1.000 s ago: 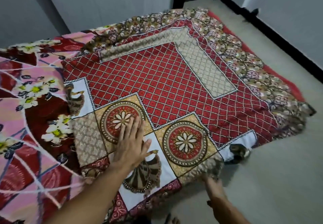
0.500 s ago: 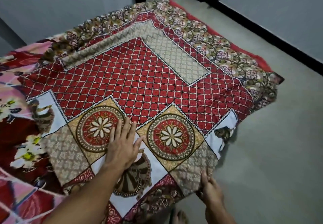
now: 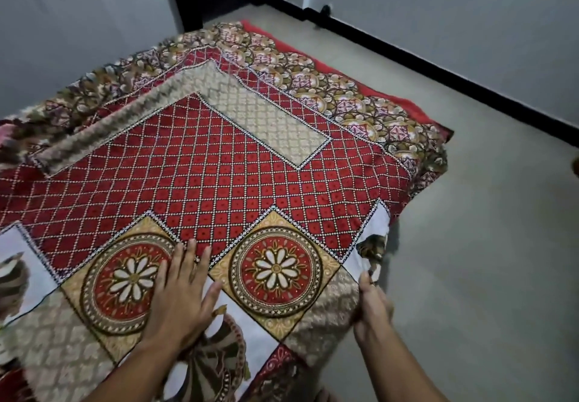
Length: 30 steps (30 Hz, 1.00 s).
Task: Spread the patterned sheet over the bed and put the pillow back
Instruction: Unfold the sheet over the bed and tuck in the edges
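Left hand (image 3: 180, 298) lies flat, fingers straight and spread, pressing the patterned sheet (image 3: 219, 176) onto the red mattress (image 3: 391, 102) near its closest edge. Right hand (image 3: 372, 307) sits at the mattress's near right side, fingers curled round the sheet's hanging edge. Sheet covers the mattress top, its right border running along the mattress's right side to the far corner; leftward it leaves view, so its long axis cannot be judged

Dim, flat indoor light here, cool and even, no glare. A soft shadow pools on the floor (image 3: 470, 276) beside the patterned sheet (image 3: 219, 176). Wide-angle distortion bends the baseboard (image 3: 438, 70); the lower left smears into blur.
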Tool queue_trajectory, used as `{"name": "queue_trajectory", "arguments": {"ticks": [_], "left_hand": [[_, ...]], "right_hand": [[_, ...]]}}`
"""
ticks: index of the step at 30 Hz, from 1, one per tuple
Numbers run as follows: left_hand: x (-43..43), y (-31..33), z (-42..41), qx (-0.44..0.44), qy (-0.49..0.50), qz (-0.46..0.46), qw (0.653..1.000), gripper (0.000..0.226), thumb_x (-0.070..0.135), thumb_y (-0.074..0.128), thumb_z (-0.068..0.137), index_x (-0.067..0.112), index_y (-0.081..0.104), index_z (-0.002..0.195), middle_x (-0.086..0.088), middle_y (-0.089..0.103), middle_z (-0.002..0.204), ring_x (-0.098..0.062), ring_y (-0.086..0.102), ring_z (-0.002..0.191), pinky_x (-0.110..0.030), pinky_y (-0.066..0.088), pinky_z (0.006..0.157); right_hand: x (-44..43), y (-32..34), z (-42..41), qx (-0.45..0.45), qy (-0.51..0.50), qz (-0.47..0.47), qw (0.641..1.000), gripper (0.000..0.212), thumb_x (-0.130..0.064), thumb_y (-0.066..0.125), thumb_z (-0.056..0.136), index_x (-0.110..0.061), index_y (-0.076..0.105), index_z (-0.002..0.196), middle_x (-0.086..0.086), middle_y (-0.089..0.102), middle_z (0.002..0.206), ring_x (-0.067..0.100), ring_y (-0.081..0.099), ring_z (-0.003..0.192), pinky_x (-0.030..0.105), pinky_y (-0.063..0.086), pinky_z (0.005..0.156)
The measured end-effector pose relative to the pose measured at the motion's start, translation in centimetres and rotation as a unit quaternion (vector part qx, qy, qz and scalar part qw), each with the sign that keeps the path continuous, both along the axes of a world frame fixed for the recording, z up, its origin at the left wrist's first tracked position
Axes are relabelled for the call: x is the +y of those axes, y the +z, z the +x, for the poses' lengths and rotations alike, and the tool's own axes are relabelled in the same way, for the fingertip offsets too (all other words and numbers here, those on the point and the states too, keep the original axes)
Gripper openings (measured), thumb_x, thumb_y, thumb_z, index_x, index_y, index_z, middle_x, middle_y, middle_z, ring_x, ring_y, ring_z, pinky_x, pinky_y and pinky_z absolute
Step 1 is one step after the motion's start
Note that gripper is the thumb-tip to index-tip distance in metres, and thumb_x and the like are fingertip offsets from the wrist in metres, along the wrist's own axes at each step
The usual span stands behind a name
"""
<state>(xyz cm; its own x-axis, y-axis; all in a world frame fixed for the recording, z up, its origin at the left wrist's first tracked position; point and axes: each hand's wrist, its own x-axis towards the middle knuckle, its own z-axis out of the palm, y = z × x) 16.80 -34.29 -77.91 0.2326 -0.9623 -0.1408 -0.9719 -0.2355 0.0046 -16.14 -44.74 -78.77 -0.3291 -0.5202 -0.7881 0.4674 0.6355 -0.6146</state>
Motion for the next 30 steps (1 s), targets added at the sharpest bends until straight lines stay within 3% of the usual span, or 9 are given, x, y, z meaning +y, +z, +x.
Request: {"name": "queue_trajectory", "arguments": {"ticks": [4, 6, 8, 12, 15, 19, 22, 26, 30], "left_hand": [[-0.8, 0.1, 0.3, 0.003, -0.014, -0.013, 1.0, 0.076, 0.063, 0.018, 0.1, 0.019, 0.008, 0.161, -0.009, -0.004, 0.168, -0.026, -0.002, 0.155, -0.048, 0.003, 0.121], [-2.5, 0.9, -0.2, 0.009, -0.024, -0.024, 0.999, 0.075, 0.062, 0.017, 0.1, 0.018, 0.009, 0.161, -0.01, -0.004, 0.168, -0.026, -0.002, 0.155, -0.047, 0.002, 0.122], [-5.2, 1.7, -1.7, 0.02, -0.031, -0.034, 0.999, 0.075, 0.062, 0.012, 0.1, 0.019, 0.005, 0.161, -0.009, -0.008, 0.167, -0.024, -0.007, 0.154, -0.045, 0.0, 0.122], [-10.7, 2.9, -5.9, 0.036, -0.051, -0.04, 0.997, 0.073, 0.063, 0.005, 0.1, 0.023, -0.006, 0.16, -0.006, -0.017, 0.166, -0.02, -0.018, 0.152, -0.046, -0.003, 0.123], [-14.1, 3.3, -9.0, 0.052, -0.061, -0.03, 0.996, 0.073, 0.064, -0.002, 0.098, 0.023, -0.008, 0.159, -0.006, -0.021, 0.165, -0.019, -0.022, 0.151, -0.048, -0.003, 0.124], [-18.9, 4.1, -11.5, 0.043, -0.091, -0.031, 0.994, 0.073, 0.063, -0.004, 0.098, 0.023, -0.007, 0.159, -0.007, -0.017, 0.165, -0.021, -0.021, 0.151, -0.048, -0.001, 0.124], [-21.9, 4.6, -13.0, 0.039, -0.092, -0.037, 0.994, 0.071, 0.063, -0.004, 0.098, 0.025, -0.012, 0.158, -0.005, -0.022, 0.164, -0.019, -0.025, 0.15, -0.045, -0.005, 0.124], [-24.6, 4.1, -15.1, 0.035, -0.085, -0.033, 0.995, 0.071, 0.061, -0.001, 0.099, 0.024, -0.012, 0.158, -0.006, -0.02, 0.165, -0.019, -0.025, 0.15, -0.045, -0.005, 0.124], [-26.2, 4.2, -16.5, 0.019, -0.089, -0.008, 0.996, 0.074, 0.064, -0.009, 0.095, 0.023, -0.018, 0.157, -0.008, -0.022, 0.164, -0.021, -0.024, 0.15, -0.045, -0.005, 0.124]], "right_hand": [[-2.5, -1.1, -0.6, -0.14, 0.034, -0.02, 0.989, 0.06, -0.051, 0.07, 0.088, -0.006, 0.068, 0.127, 0.015, 0.073, 0.106, 0.031, 0.072, 0.098, 0.054, 0.052, 0.099], [-5.0, -4.0, -2.3, -0.134, 0.023, -0.052, 0.989, 0.074, -0.067, 0.074, 0.078, -0.006, 0.072, 0.119, 0.014, 0.07, 0.092, 0.024, 0.071, 0.088, 0.053, 0.05, 0.102], [-7.0, -5.7, -3.7, -0.098, 0.011, -0.031, 0.995, 0.087, -0.07, 0.086, 0.058, -0.006, 0.072, 0.116, 0.019, 0.073, 0.102, 0.027, 0.072, 0.094, 0.056, 0.053, 0.097], [-7.6, -3.2, -3.7, -0.012, -0.064, -0.015, 0.998, 0.032, -0.031, 0.071, 0.094, -0.002, 0.069, 0.106, 0.015, 0.071, 0.099, 0.026, 0.066, 0.081, 0.04, 0.055, 0.079], [-7.4, -3.1, -3.7, -0.053, -0.034, 0.005, 0.998, 0.04, -0.034, 0.065, 0.096, 0.0, 0.07, 0.115, 0.019, 0.074, 0.104, 0.035, 0.071, 0.098, 0.051, 0.055, 0.094], [-11.8, -3.7, -5.4, -0.163, 0.025, -0.047, 0.985, 0.065, -0.064, 0.056, 0.092, -0.011, 0.069, 0.127, 0.02, 0.07, 0.122, 0.04, 0.066, 0.116, 0.057, 0.046, 0.107], [-15.3, -5.6, -6.5, -0.127, -0.005, -0.008, 0.992, 0.069, -0.049, 0.086, 0.072, -0.007, 0.067, 0.124, 0.022, 0.072, 0.115, 0.035, 0.072, 0.098, 0.061, 0.054, 0.093], [-14.4, -3.0, -7.7, -0.01, -0.085, -0.003, 0.996, 0.012, -0.017, 0.066, 0.097, -0.005, 0.066, 0.095, 0.014, 0.065, 0.077, 0.024, 0.058, 0.061, 0.035, 0.053, 0.064], [-14.9, -4.6, -8.5, 0.0, -0.002, 0.023, 1.0, 0.032, -0.034, 0.064, 0.097, -0.005, 0.071, 0.109, 0.013, 0.075, 0.089, 0.03, 0.07, 0.08, 0.033, 0.054, 0.066]]}}
